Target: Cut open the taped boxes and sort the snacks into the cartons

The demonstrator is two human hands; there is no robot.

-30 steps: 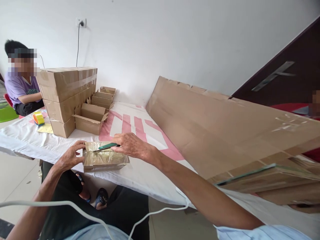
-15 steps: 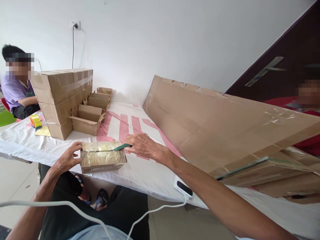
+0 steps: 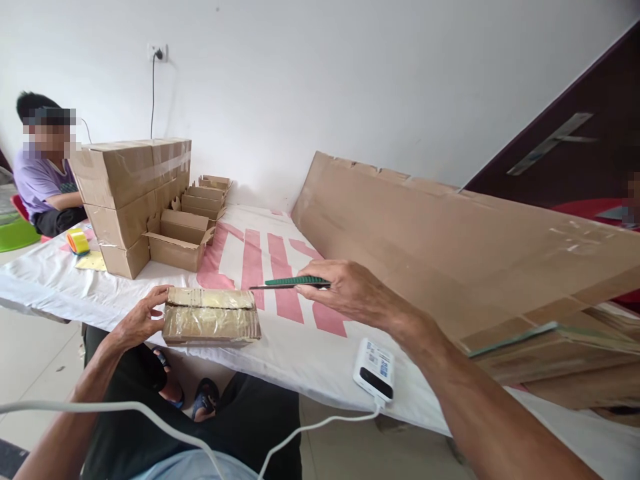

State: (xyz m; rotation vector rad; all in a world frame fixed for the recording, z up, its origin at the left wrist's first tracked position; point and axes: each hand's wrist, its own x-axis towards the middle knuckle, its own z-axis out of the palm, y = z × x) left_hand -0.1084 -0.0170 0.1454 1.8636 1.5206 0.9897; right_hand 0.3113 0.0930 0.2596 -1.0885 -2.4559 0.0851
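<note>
A small taped cardboard box [image 3: 213, 325] lies near the table's front edge, with a dark seam running lengthwise across its top. My left hand [image 3: 139, 319] grips the box's left end, fingers at the far corner and thumb on the near side. In my right hand [image 3: 345, 287] is a green box cutter [image 3: 287, 283], held closed in the fingers. Its blade points left, just beyond the box's right far corner, and appears apart from the cardboard.
Stacked closed cartons [image 3: 131, 213] and several open boxes [image 3: 176, 252] stand at the left. A roll of yellow tape [image 3: 77, 241] lies beside them. A large cardboard panel [image 3: 425, 247] leans at right. A white device [image 3: 374, 370] with a cable sits near the front edge. Another person [image 3: 47, 183] sits at far left.
My right hand has pulled the box cutter rightward off the seam and away from the box. My left hand stays on the box's left end. The view has shifted slightly.
</note>
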